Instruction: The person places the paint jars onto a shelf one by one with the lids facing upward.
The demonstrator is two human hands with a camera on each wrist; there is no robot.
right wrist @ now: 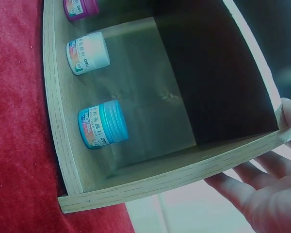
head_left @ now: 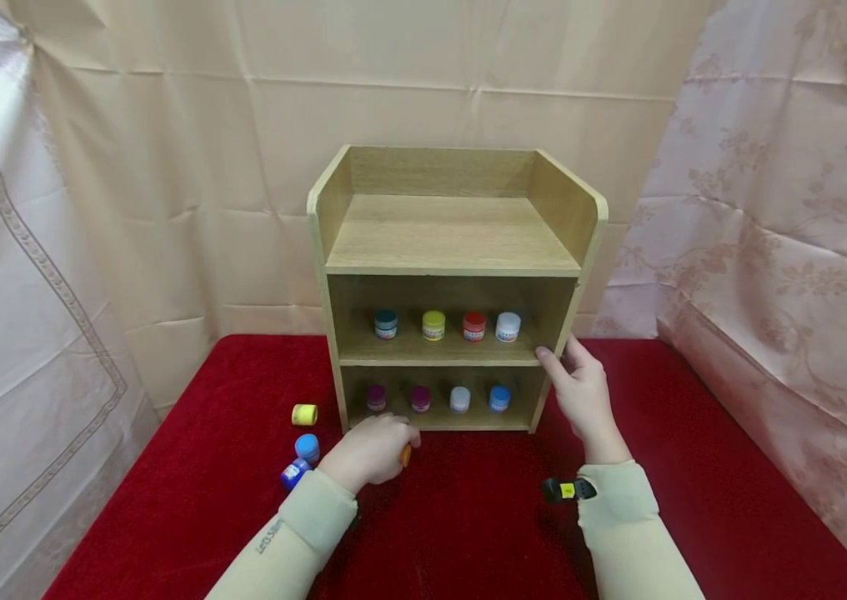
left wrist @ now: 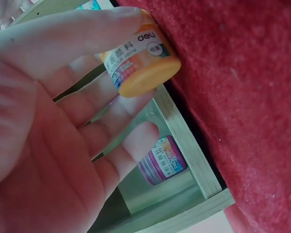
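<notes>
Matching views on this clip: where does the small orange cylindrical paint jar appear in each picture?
Head: just left of centre, below the middle; the small orange cylindrical paint jar is mostly hidden by the left hand.
Left wrist: top middle, label showing, held under the thumb.
Right wrist: not in it.
Shared landmark: the pale wooden shelf unit, in all three views.

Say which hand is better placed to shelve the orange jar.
Left, most likely: the left hand holds the orange jar near the bottom of the shelf unit, while the right hand grips that unit's right side.
</notes>
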